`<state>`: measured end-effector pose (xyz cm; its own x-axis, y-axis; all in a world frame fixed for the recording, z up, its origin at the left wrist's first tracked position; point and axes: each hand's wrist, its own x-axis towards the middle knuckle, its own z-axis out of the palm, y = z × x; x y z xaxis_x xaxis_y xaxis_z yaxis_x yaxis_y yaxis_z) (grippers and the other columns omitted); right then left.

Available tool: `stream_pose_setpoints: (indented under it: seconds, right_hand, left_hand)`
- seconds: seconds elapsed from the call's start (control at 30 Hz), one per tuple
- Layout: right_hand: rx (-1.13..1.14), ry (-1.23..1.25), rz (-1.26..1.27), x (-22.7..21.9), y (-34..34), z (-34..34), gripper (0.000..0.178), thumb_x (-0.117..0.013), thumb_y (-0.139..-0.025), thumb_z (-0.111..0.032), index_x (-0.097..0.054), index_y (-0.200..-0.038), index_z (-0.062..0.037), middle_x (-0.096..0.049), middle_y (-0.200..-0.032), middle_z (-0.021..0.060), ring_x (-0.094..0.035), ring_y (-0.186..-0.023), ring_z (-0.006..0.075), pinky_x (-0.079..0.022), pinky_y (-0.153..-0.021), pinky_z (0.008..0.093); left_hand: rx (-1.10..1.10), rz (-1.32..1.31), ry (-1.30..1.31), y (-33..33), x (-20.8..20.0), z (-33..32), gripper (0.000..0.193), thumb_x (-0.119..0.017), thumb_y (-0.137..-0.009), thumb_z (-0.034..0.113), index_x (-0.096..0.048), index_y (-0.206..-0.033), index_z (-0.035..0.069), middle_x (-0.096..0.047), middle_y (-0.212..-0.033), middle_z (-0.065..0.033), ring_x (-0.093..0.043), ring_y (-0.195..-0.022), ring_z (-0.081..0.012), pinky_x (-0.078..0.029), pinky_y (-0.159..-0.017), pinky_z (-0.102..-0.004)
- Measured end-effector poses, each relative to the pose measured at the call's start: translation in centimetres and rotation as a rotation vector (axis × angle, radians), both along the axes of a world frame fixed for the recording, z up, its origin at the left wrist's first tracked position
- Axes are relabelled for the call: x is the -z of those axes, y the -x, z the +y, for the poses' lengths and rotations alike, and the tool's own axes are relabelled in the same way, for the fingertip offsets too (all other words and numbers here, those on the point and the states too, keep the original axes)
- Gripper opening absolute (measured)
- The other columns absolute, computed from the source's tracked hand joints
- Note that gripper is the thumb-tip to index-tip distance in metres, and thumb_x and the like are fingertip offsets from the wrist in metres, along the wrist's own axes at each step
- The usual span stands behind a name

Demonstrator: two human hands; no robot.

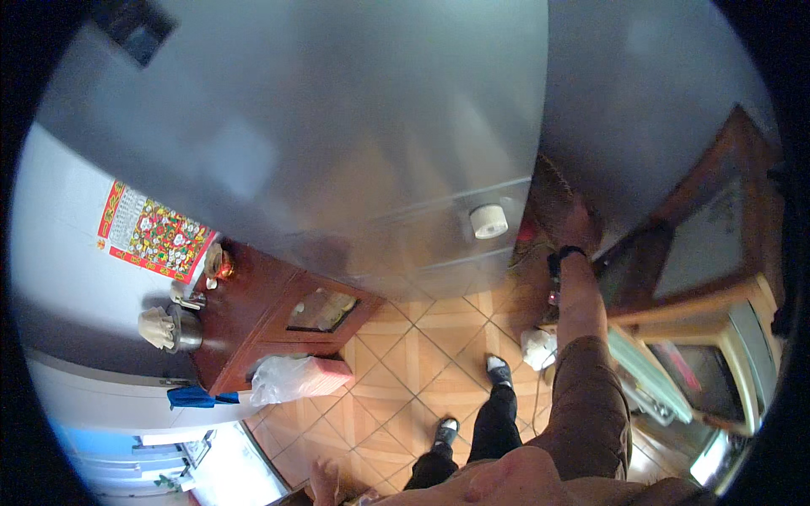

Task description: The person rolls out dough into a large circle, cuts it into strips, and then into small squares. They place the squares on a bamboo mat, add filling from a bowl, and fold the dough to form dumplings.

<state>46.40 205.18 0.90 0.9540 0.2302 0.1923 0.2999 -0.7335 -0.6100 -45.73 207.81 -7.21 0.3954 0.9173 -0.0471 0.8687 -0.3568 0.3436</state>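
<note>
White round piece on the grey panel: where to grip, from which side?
I'd grip the white round piece around its curved outer edge, coming from the room side, facing the grey panel. It looks short and drum-like, standing out from the panel, which blocks access from behind. The right hand is nearer, just to its right.

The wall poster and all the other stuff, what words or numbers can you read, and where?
Red-bordered wall poster: yellow characters on its red bands, which I won't copy out.
Its white section: printing too small to read.
Pale panel at right: faint marks, too blurred to call writing.
</note>
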Motion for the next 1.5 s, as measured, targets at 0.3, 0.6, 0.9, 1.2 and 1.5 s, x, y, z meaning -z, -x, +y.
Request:
stream_pose_setpoints:
  seconds: [0.3, 0.6, 0.9, 1.2, 1.5]
  right_hand:
    - [0.216, -0.352, -0.278, 2.0, 16.7, -9.5, 0.031, -0.059, -0.118, -0.036, -0.073, -0.127, -0.0094, -0.080, -0.120, 0.0282, -0.076, -0.107, 0.0550, -0.060, -0.090, 0.0632]
    - [0.333, -0.287, -0.111, -2.3, 47.0, -39.0, 0.025, -0.059, -0.121, -0.030, -0.069, -0.125, -0.0077, -0.071, -0.101, 0.0319, -0.068, -0.089, 0.0548, -0.055, -0.079, 0.0585]
    - [0.652, -0.078, -0.102, -0.1, 79.3, -77.5, 0.016, -0.064, -0.116, -0.018, -0.074, -0.123, -0.0075, -0.078, -0.111, 0.0240, -0.075, -0.107, 0.0496, -0.060, -0.092, 0.0567]
    - [1.622, -0.148, -0.179, 3.2, 114.8, -102.6, 0.015, -0.068, -0.115, -0.016, -0.073, -0.125, -0.0052, -0.079, -0.110, 0.0243, -0.078, -0.101, 0.0450, -0.061, -0.089, 0.0495]
    - [2.410, -0.021, -0.139, 6.7, 128.6, -115.5, 0.019, -0.072, -0.114, -0.020, -0.076, -0.121, -0.0032, -0.081, -0.112, 0.0208, -0.077, -0.102, 0.0398, -0.060, -0.092, 0.0497]
  left_hand:
    - [0.522, -0.628, -0.208, -15.4, -27.4, 7.0, 0.023, -0.077, -0.104, 0.005, -0.082, -0.127, 0.003, -0.078, -0.142, -0.0186, -0.071, -0.137, -0.0383, -0.053, -0.120, -0.0513]
    - [1.287, -1.401, -0.661, -18.2, -59.0, -11.4, 0.027, -0.070, -0.108, 0.013, -0.083, -0.129, 0.001, -0.080, -0.139, -0.0181, -0.072, -0.134, -0.0353, -0.054, -0.119, -0.0495]
    - [1.922, -1.982, 0.003, -24.9, -59.1, -40.3, 0.030, -0.065, -0.111, 0.015, -0.080, -0.131, -0.002, -0.080, -0.136, -0.0197, -0.074, -0.126, -0.0335, -0.056, -0.114, -0.0480]
    - [2.307, -2.187, 0.984, -22.0, -56.6, -85.0, 0.033, -0.060, -0.114, 0.017, -0.078, -0.133, -0.004, -0.080, -0.133, -0.0214, -0.076, -0.118, -0.0317, -0.059, -0.110, -0.0465]
    - [2.541, -2.020, 1.533, -16.3, -54.7, -120.9, 0.036, -0.055, -0.117, 0.019, -0.075, -0.135, -0.006, -0.080, -0.130, -0.0230, -0.078, -0.110, -0.0300, -0.061, -0.105, -0.0450]
